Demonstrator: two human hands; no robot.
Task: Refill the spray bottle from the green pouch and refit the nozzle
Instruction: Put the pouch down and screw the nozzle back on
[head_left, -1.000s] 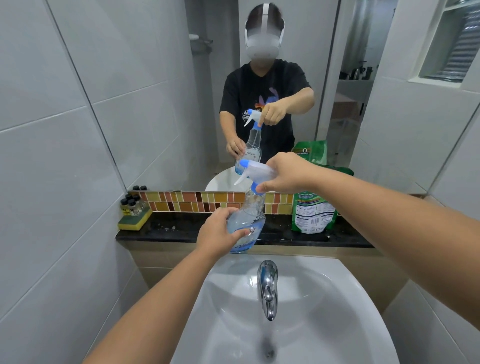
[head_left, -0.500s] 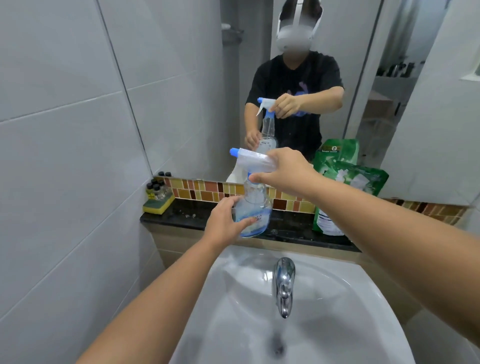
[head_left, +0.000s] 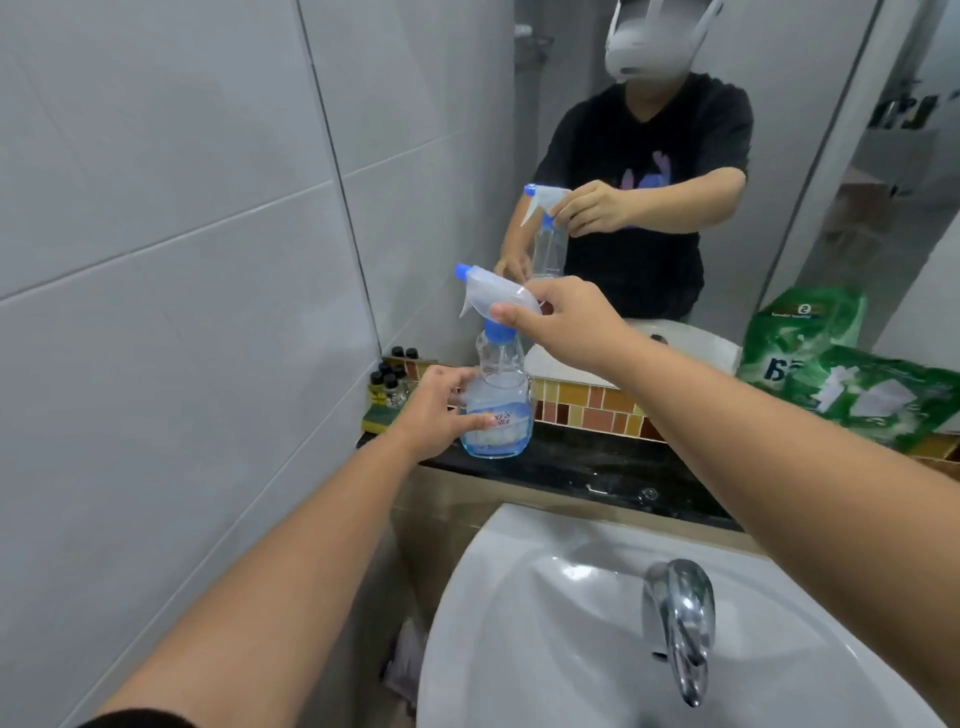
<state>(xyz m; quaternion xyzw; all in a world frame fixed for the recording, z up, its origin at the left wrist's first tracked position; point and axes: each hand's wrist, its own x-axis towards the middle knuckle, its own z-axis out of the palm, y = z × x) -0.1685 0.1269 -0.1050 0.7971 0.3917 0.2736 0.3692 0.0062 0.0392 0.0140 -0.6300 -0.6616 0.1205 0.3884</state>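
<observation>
A clear spray bottle (head_left: 501, 410) with a blue-tinted base stands on the black ledge (head_left: 597, 470) behind the sink. My left hand (head_left: 441, 410) is wrapped around its body. The white trigger nozzle (head_left: 491, 299) with a blue tip and blue collar sits on the bottle's neck. My right hand (head_left: 563, 319) grips the back of that nozzle from the right. The green pouch (head_left: 872, 395) leans against the mirror at the right end of the ledge, beyond my right forearm.
A white sink (head_left: 519, 613) with a chrome tap (head_left: 678, 618) lies below the ledge. Several small dark-capped bottles (head_left: 389, 382) on a yellow-green sponge stand at the ledge's left end. The mirror (head_left: 649, 130) reflects me; a tiled wall closes the left side.
The bottle has come down onto the ledge, further left. Both hands keep their grip on bottle and nozzle. My view has swung left and down.
</observation>
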